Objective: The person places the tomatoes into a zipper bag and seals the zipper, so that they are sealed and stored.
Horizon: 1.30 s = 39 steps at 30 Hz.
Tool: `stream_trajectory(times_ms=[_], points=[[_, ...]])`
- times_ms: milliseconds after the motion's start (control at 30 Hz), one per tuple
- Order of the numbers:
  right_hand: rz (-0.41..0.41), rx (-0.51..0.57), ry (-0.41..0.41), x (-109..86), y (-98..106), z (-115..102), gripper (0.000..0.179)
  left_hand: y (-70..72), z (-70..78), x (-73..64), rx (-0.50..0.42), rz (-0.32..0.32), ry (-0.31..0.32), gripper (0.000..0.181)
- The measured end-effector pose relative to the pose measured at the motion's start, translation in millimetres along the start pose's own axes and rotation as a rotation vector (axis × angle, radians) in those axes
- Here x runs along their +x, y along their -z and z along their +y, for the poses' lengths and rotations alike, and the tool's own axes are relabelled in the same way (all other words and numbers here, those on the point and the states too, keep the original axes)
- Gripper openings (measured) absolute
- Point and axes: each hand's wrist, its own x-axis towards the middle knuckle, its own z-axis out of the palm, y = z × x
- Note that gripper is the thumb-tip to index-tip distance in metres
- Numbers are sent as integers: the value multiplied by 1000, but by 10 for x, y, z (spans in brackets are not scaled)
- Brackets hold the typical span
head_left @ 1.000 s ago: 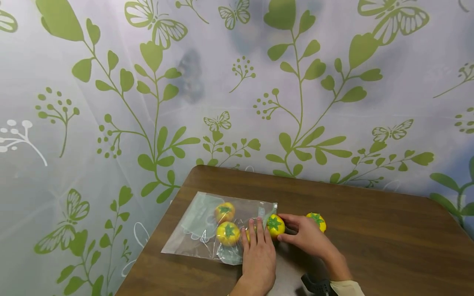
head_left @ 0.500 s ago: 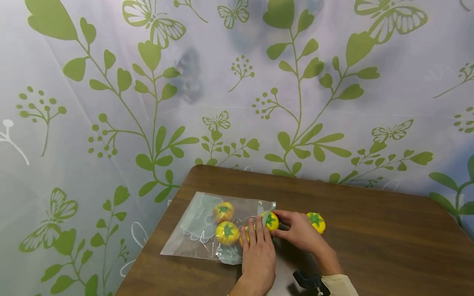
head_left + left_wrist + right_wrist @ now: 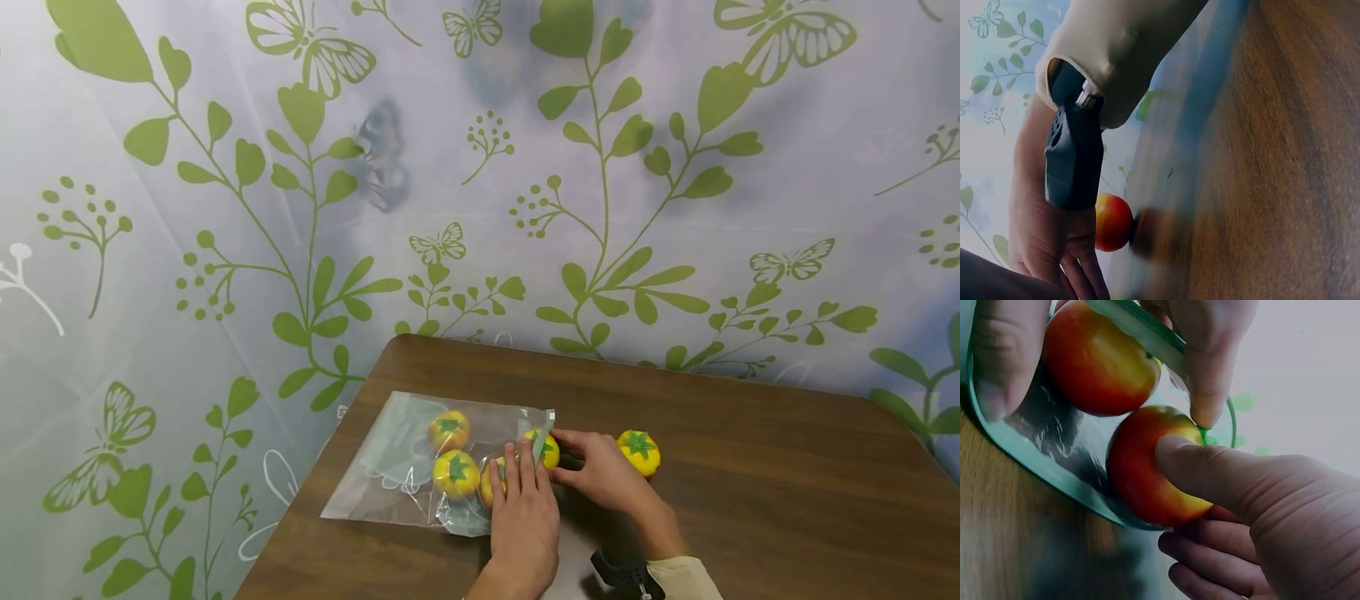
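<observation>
A clear zip bag (image 3: 360,492) lies flat with yellow-red fruits with green star-shaped tops inside. Two, a far fruit (image 3: 449,430) and a near fruit (image 3: 456,473), show fully; a third fruit (image 3: 1100,362) is partly under my left hand (image 3: 521,508). That hand's straight fingers press on the bag by its mouth, its thumb (image 3: 1000,369) over the lower lip. My right hand (image 3: 607,475) grips another fruit (image 3: 1147,469) between thumb and fingers, in the bag's mouth, the green zip strip (image 3: 545,433) across it. One more fruit (image 3: 639,452) sits on the table behind the right hand.
The brown wooden table (image 3: 750,500) meets a curtain (image 3: 450,167) printed with green leaves and butterflies at its far edge. A black wrist device (image 3: 626,575) shows at the right sleeve (image 3: 682,579). A pale folded sheet (image 3: 405,429) shows through the bag.
My right hand has moved left, taking the gripped fruit from beside the bag's edge into its mouth, under the zip strip. My left hand has stayed on the bag.
</observation>
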Motion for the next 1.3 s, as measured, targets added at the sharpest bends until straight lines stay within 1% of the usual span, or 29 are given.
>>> stream_trajectory(times_ms=[100,233,300,367,433,500,633,733,833,900,1000,1100,1167,1300], points=[[2,20,-6,-27,21,1,66,-17,-5,2,10,6,0,64],[22,13,1,-8,18,-9,59,-9,-12,6,19,16,9,61],[28,-6,22,12,-4,-15,57,4,-12,4,18,5,12,62],[30,-16,37,33,-36,-29,54,14,-9,3,18,-22,14,65],[37,-22,67,53,-76,-51,49,16,-8,3,22,-47,13,70],[46,-25,74,76,-115,-84,42,12,-10,1,24,-56,12,73],[73,-43,87,128,-193,-153,23,6,-17,-1,20,-21,13,76],[74,-65,82,161,-249,-173,15,9,-23,-5,21,6,16,75],[48,-74,58,179,-292,-169,14,12,-27,-16,17,18,17,76],[27,-77,47,176,-301,-158,15,17,-25,-17,9,14,14,76],[14,-73,61,150,-282,-140,16,24,-25,-16,0,9,9,79],[15,-58,104,96,-220,-125,20,33,-25,-16,11,8,5,79],[17,-32,122,46,-159,-119,29,33,-26,-20,24,8,4,76],[-9,41,111,-90,8,-142,41,18,-28,-20,46,5,7,69]])
